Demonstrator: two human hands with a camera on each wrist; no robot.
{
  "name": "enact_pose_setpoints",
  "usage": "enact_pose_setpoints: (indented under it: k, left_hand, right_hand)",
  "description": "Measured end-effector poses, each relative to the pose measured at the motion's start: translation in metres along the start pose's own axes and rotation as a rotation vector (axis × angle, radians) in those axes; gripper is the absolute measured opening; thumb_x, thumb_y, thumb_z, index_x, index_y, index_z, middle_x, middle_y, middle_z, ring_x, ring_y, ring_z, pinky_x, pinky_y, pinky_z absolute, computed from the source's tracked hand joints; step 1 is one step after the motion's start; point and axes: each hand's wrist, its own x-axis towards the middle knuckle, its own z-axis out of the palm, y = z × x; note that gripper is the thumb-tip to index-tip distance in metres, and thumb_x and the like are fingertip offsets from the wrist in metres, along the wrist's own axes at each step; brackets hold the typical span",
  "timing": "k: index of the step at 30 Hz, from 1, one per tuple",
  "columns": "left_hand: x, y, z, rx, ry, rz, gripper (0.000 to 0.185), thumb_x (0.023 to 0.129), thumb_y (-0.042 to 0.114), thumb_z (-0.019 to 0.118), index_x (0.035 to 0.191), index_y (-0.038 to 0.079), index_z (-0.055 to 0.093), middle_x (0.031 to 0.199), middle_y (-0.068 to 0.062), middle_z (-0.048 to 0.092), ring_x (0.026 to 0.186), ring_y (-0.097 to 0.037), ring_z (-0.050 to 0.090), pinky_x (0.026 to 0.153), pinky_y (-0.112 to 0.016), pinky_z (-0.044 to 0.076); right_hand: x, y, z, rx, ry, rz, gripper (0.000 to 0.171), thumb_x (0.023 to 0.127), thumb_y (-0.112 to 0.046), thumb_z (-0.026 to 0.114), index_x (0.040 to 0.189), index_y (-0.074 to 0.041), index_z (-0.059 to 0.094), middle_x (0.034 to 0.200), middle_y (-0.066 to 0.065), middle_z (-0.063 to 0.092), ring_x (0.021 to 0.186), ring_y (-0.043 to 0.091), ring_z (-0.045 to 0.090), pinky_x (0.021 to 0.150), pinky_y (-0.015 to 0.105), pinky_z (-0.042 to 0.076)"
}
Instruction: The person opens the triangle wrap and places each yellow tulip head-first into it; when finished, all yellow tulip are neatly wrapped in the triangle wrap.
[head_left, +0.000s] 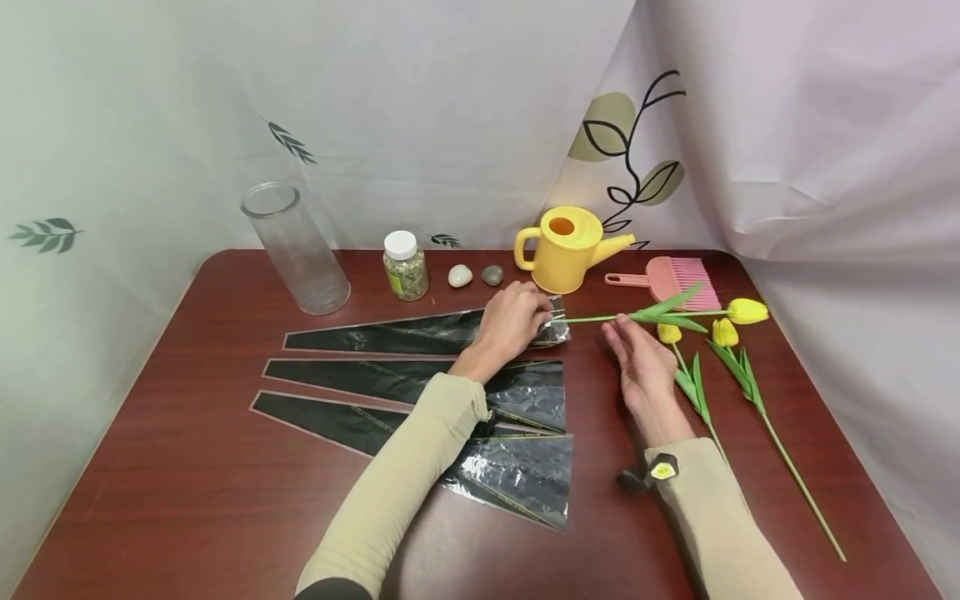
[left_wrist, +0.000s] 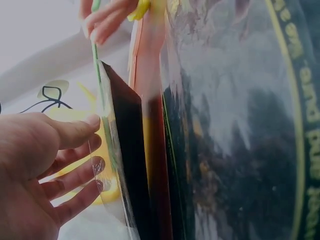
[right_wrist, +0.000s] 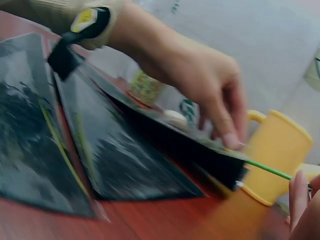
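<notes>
My left hand (head_left: 517, 315) pinches the clear front film of the farthest flower sleeve (head_left: 390, 336) by its wide end. In the left wrist view its thumb and fingers (left_wrist: 95, 121) lie on either side of that film, and the sleeve's mouth gapes. My right hand (head_left: 643, 367) holds a yellow tulip (head_left: 747, 312) by its green stem (right_wrist: 270, 170), bloom pointing right. The stem's cut end reaches into the sleeve's mouth. Two more flower sleeves, a middle one (head_left: 337, 377) and a near one (head_left: 517, 479), lie flat below it, partly hidden by my left arm.
Two tulips lie at the right, one bloom (head_left: 669, 333) beside my right hand, the other (head_left: 725, 333) farther right. Along the back stand a clear glass cylinder vase (head_left: 300, 250), a white-capped jar (head_left: 406, 271), two stones (head_left: 461, 276), a yellow watering can (head_left: 566, 254) and a pink brush (head_left: 663, 279).
</notes>
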Motion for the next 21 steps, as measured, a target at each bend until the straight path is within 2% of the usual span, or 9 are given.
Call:
enact_pose_setpoints:
  k: [4,8,15,21]
  left_hand:
    - [0.0,0.001,-0.002,-0.017,0.002,-0.01,0.013,0.094,0.023,0.068,0.101,0.018,0.078,0.1,0.005,0.065,0.091,-0.015,0.056,0.078,-0.03,0.049]
    - [-0.002,0.001,-0.002,-0.027,0.002,-0.019,0.013,0.094,0.024,0.068,0.1,0.018,0.078,0.099,0.005,0.064,0.091,-0.014,0.056,0.077,-0.029,0.049]
    - [-0.005,-0.001,-0.003,-0.029,0.004,-0.029,0.012,0.094,0.024,0.069,0.099,0.018,0.078,0.093,0.005,0.062,0.086,-0.013,0.056,0.072,-0.028,0.05]
    - [-0.006,-0.003,-0.004,-0.012,-0.008,-0.038,0.011,0.094,0.024,0.069,0.098,0.018,0.077,0.092,0.005,0.062,0.087,-0.013,0.057,0.073,-0.029,0.05]
  right_hand:
    - [-0.005,0.018,0.009,-0.228,0.003,0.049,0.006,0.082,-0.006,0.079,0.087,-0.004,0.077,0.083,0.006,0.073,0.066,0.014,0.068,0.057,0.023,0.053]
    - [-0.011,0.032,0.018,-0.399,0.017,0.084,0.009,0.08,-0.016,0.082,0.084,-0.011,0.076,0.074,-0.001,0.07,0.056,0.008,0.058,0.049,0.02,0.044]
    - [-0.015,0.043,0.028,-0.499,0.0,0.131,0.022,0.085,-0.02,0.079,0.098,-0.008,0.067,0.069,-0.006,0.067,0.046,0.005,0.047,0.043,0.018,0.034]
    - [-0.017,0.044,0.031,-0.571,-0.025,0.187,0.011,0.089,-0.02,0.074,0.093,-0.01,0.072,0.07,-0.005,0.069,0.044,0.005,0.048,0.042,0.019,0.035]
